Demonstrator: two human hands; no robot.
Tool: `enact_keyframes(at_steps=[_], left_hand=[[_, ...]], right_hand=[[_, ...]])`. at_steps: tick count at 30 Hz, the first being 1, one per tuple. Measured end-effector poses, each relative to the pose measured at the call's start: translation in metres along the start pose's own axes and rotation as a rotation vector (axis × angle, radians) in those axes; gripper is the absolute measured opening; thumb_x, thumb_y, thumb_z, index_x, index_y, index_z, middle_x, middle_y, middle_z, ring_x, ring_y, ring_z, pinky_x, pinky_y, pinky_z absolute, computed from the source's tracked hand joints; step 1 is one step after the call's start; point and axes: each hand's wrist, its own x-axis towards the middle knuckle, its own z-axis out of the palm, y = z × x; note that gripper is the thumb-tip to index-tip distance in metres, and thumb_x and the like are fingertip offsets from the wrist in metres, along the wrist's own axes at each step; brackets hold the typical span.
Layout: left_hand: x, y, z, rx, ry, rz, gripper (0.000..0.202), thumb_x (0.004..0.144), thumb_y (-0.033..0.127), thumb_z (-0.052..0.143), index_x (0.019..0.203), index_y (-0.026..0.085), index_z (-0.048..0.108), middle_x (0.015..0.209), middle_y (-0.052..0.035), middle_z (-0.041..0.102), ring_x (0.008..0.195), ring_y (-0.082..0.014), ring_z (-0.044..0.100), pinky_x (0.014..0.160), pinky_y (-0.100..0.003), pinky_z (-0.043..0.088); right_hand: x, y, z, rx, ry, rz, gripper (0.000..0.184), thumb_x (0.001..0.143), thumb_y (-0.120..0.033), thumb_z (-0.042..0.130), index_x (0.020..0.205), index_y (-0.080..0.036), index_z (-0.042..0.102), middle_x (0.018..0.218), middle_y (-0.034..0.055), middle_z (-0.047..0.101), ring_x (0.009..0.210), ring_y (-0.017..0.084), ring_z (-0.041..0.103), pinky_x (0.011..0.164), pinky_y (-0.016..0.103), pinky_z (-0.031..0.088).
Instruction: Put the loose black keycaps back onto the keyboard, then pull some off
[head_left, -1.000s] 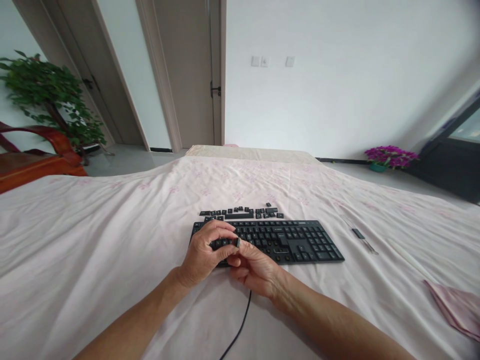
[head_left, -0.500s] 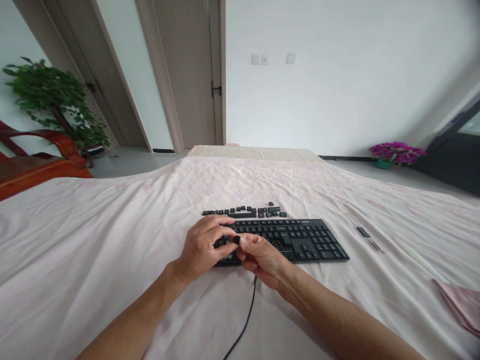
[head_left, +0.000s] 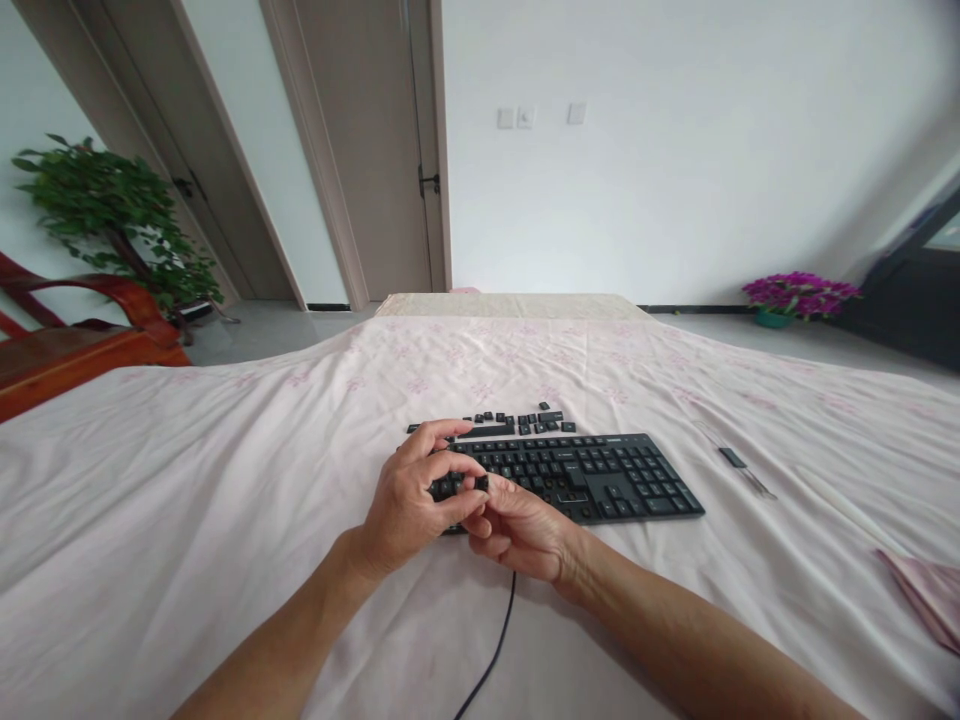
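Note:
Above the left part of a black keyboard (head_left: 622, 490), my two hands meet around a small black keycap (head_left: 481, 483). My left hand (head_left: 409, 490) pinches it between thumb and forefinger. From the other side my right hand (head_left: 525, 525) has its thumb and fingertips closed against the same keycap, its other fingers curled underneath. Several keys are off the keyboard's lower rows, where bare sockets show; my hands hide its left end. Behind the keyboard lie loose keycaps (head_left: 568, 427) and a long space bar (head_left: 487, 431).
A wire keycap puller (head_left: 733, 458) with a black handle lies right of the keyboard. The keyboard's cable (head_left: 499, 640) runs toward me over the pale, wrinkled tablecloth (head_left: 247, 500). Folded pink cloth (head_left: 922, 595) lies at the right. A wooden chair (head_left: 97, 330) stands at the left.
The keycap has shifted slightly right and turned between my fingers. My right hand's fingers have moved a little lower beneath it. The view has shifted slightly.

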Motion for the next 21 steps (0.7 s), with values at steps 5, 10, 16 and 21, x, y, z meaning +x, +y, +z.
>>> enact_keyframes(at_steps=[5,10,16,21], left_hand=[[0.000,0.002,0.001,-0.037,0.002,0.018,0.014,0.073,0.021,0.071,0.086,0.025,0.072,0.124,-0.0060,0.058,0.109,-0.0230,0.057,0.096,-0.038,0.049],[0.000,0.001,0.004,-0.087,-0.019,-0.013,0.011,0.076,0.024,0.070,0.087,0.024,0.072,0.121,-0.0065,0.059,0.107,-0.0216,0.059,0.095,-0.036,0.049],[-0.001,0.007,0.008,-0.083,-0.004,-0.043,0.009,0.078,0.022,0.068,0.087,0.023,0.071,0.119,-0.0067,0.060,0.108,-0.0210,0.059,0.095,-0.035,0.048],[-0.002,0.012,0.009,-0.056,0.004,-0.038,0.010,0.078,0.022,0.068,0.087,0.022,0.071,0.119,-0.0067,0.060,0.107,-0.0203,0.060,0.093,-0.033,0.049]], right_hand=[[-0.001,0.004,-0.003,0.047,0.005,0.005,0.034,0.065,-0.031,0.084,0.089,-0.017,0.064,0.066,-0.0049,0.053,0.054,0.004,0.043,0.044,0.013,0.023],[-0.003,0.003,-0.002,0.087,0.024,-0.024,0.038,0.061,-0.031,0.086,0.087,-0.015,0.063,0.068,-0.0044,0.054,0.056,0.003,0.045,0.044,0.013,0.026],[-0.005,0.002,-0.002,0.088,0.037,-0.037,0.034,0.063,-0.028,0.085,0.082,-0.015,0.061,0.063,-0.0056,0.052,0.055,0.004,0.045,0.043,0.012,0.025],[-0.002,0.006,-0.003,0.124,0.042,-0.009,0.030,0.066,-0.022,0.083,0.084,-0.015,0.059,0.061,-0.0062,0.051,0.052,0.004,0.044,0.044,0.013,0.027]])
